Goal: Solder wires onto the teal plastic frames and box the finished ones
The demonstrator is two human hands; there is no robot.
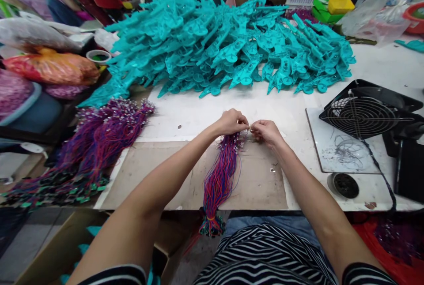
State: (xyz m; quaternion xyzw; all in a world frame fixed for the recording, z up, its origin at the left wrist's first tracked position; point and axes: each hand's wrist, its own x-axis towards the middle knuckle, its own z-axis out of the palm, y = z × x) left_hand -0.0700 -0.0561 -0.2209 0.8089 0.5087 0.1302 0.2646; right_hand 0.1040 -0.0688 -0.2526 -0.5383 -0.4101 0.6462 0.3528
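My left hand (pixel 232 121) and my right hand (pixel 266 132) meet above a cardboard sheet (pixel 159 166) on the table, fingertips pinched close together. Between them is something small and pale, too small to make out; it may be a wire end. Below my left hand lies a bundle of red and blue wires (pixel 220 174), with light tips at the upper end and a tie around its dark green lower end, which hangs over the table edge. One loose blue wire curves out on the bundle's right side.
A heap of turquoise plastic parts (pixel 212 46) spans the back. More wire bundles (pixel 96 144) lie at left. On the right are a black fan (pixel 361 108), a white board (pixel 341 152) with wire scraps and a round dark tin (pixel 345 185). People sit beyond the heap.
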